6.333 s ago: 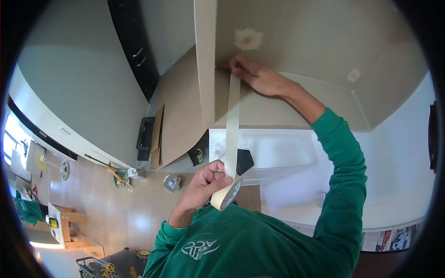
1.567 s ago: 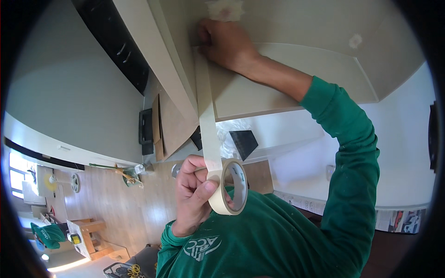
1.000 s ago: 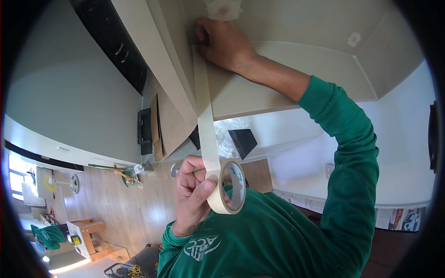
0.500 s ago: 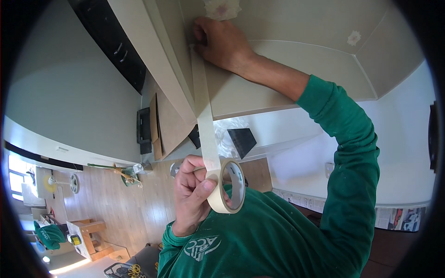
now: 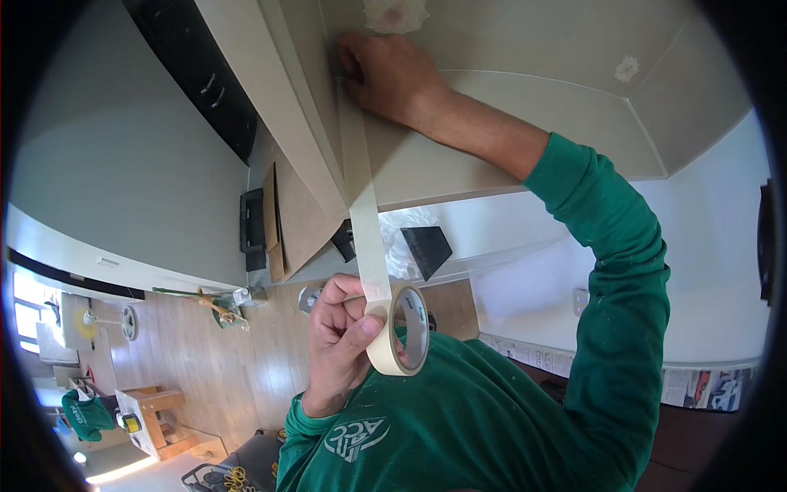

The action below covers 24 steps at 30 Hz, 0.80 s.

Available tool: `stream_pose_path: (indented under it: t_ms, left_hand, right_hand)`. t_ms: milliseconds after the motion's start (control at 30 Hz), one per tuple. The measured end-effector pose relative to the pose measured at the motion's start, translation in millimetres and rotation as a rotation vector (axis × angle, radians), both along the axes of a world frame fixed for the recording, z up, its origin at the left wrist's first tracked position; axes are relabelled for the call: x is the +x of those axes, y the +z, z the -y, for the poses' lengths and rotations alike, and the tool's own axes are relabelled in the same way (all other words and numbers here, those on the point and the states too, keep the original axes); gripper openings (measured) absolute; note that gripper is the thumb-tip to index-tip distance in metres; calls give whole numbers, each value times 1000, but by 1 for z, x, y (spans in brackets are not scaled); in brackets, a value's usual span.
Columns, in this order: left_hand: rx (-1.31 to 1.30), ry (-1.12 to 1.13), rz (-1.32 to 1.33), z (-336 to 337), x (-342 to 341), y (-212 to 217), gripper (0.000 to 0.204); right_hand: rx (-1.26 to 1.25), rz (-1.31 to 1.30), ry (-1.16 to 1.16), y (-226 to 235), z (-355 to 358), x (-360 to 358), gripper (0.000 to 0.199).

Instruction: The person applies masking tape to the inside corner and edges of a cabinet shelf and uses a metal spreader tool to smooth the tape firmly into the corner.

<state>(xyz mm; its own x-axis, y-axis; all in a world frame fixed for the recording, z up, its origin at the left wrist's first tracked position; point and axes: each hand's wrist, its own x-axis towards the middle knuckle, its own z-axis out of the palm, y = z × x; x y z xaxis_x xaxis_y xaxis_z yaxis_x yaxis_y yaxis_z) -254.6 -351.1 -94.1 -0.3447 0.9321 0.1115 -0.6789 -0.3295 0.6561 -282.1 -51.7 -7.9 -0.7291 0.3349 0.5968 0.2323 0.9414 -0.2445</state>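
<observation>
The left hand (image 5: 340, 344) pinches the roll (image 5: 379, 348); its strip (image 5: 367, 234) runs up to the curled right hand (image 5: 395, 78), grip hidden, apparently anchoring it at the shelf (image 5: 500, 135); next calls for steady tension.

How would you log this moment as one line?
left hand: grips tape roll | right hand: curled, at inner corner of beige shelf | tape strip: runs from roll toward right hand
</observation>
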Motion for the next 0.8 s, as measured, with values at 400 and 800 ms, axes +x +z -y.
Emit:
stream_pose_path:
  t_ms: [400, 800]
  left_hand:
    - [-1, -20, -2, 0, -3, -3, 30]
    - [-5, -49, -8, 0, -7, -4, 30]
  right_hand:
    - [68, 29, 20, -3, -6, 0, 15]
    - [152, 94, 145, -6, -14, 10, 18]
